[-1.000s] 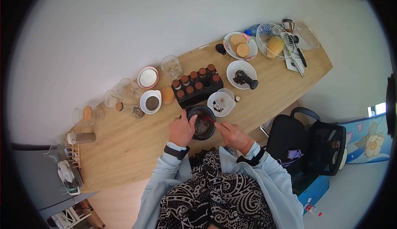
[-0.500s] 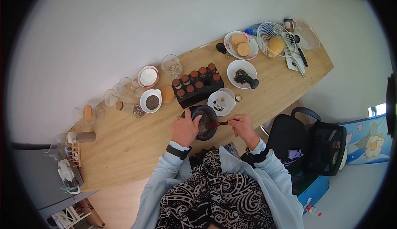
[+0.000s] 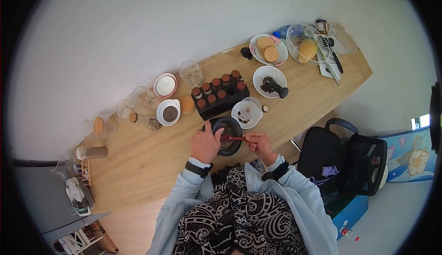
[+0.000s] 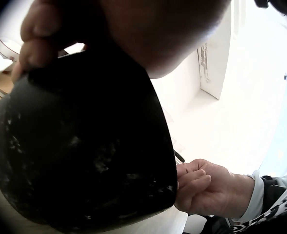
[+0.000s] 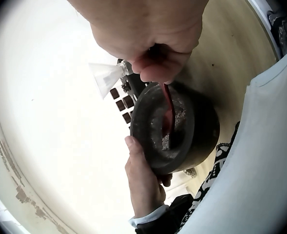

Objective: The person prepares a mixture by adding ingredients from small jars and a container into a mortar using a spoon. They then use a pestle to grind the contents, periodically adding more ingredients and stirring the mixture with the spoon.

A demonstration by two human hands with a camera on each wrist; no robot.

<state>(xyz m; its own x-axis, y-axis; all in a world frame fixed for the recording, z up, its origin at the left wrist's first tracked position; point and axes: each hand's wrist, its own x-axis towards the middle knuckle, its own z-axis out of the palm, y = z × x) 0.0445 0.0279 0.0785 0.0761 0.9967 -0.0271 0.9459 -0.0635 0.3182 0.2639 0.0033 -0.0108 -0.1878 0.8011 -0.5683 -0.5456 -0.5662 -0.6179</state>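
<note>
My left hand [image 3: 205, 145] grips the near-left rim of a black mortar [image 3: 229, 153], its thumb over the edge and its fingers along the outside. Coarse grey ground spice [image 5: 180, 117] lies inside the mortar. In my right hand [image 3: 261, 145] the fingers pinch the handle of a dark red spoon [image 5: 168, 105], whose bowl dips into the mortar among the grounds. The left wrist view is mostly filled by the mortar's dark outer wall [image 4: 85, 141], with white marks on it. A black rack [image 3: 216, 110] of brown-capped spice jars stands just behind the mortar.
A white dish [image 3: 251, 124] with a clear funnel [image 3: 250, 108] lies right of the rack, beyond it a bowl [image 3: 258, 73] with a black pestle [image 3: 276, 88]. Left are a bowl of dark seeds [image 3: 170, 114], a wooden lid [image 3: 187, 104] and several glass jars. A wire basket [image 3: 294, 31] stands far right.
The right hand first drew back to the right, pulling the spoon partly out, then moved left again with the spoon deeper over the mortar. The left hand keeps its grip on the rim.
</note>
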